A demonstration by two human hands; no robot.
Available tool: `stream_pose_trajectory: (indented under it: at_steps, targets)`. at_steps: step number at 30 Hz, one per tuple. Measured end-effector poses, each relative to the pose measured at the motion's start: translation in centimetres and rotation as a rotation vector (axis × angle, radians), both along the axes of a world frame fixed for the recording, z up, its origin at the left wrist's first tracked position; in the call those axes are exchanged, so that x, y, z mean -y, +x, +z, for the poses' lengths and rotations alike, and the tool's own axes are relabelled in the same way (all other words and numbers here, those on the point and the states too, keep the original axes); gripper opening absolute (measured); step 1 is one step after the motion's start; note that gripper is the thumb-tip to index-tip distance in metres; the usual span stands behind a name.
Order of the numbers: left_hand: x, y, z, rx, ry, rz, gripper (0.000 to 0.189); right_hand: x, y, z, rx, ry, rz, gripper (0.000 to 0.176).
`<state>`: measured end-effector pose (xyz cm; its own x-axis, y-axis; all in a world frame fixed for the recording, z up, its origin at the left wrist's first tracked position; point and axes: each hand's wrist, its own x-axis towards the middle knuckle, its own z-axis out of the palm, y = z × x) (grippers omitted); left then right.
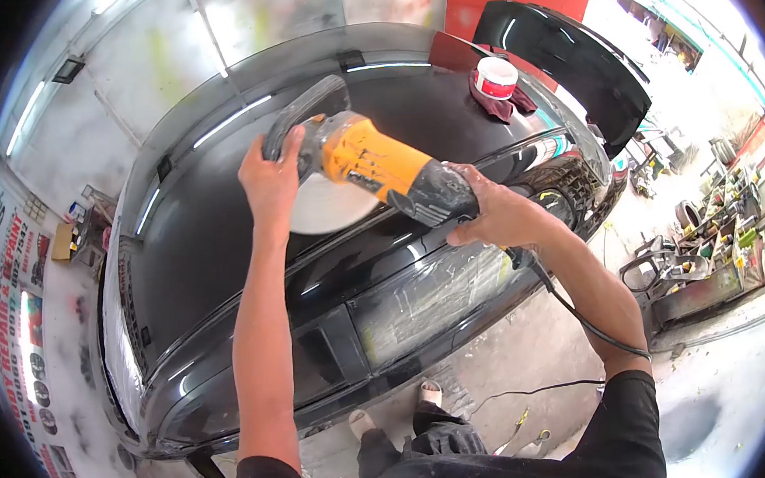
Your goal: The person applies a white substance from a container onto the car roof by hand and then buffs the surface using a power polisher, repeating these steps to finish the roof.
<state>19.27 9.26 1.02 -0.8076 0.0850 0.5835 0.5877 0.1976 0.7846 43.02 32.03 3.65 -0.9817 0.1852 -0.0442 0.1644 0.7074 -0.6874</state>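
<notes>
A yellow and black polisher (385,162) with a round white pad (332,205) is held over the black car roof (200,193). My left hand (269,180) is wrapped round its black loop handle (309,112) at the front. At the rear, my right hand (496,204) grips the dark body end. The pad overlaps the roof near its close edge. From the polisher's back a black cord (571,311) runs down and across my right forearm.
On the roof's far right, a white and red tub (495,79) sits on a dark red cloth (490,105). Beyond stands the raised black trunk lid (565,66). Plastic film covers a side window (430,306). Cluttered shelving (708,263) is at right, a printed banner (30,348) at left.
</notes>
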Motion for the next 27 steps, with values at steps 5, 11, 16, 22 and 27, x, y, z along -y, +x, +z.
stream_pose_trajectory:
  at_steps: [5,11,16,22,27]
  targets:
    - [-6.1,-0.2,-1.0,-0.015,0.051,-0.096,0.042,-4.3,1.5,-0.3,-0.037,0.086,-0.064,0.105]
    - [-13.0,-4.2,-1.9,-0.043,-0.134,0.105,0.072,-9.3,0.1,-1.9,-0.131,0.003,-0.112,0.101]
    - [-14.8,-3.8,-2.3,-0.327,-0.134,0.128,0.064,-11.0,-2.9,-0.5,0.018,-0.238,-0.236,0.102]
    - [-6.8,10.7,-4.1,0.259,0.178,-0.414,0.018,-13.9,-3.8,-1.8,0.002,-0.176,-0.253,0.105]
    - [-0.6,20.7,-7.1,0.143,0.491,-0.8,0.022,-14.2,-4.6,-2.2,-0.037,-0.132,-0.179,0.098]
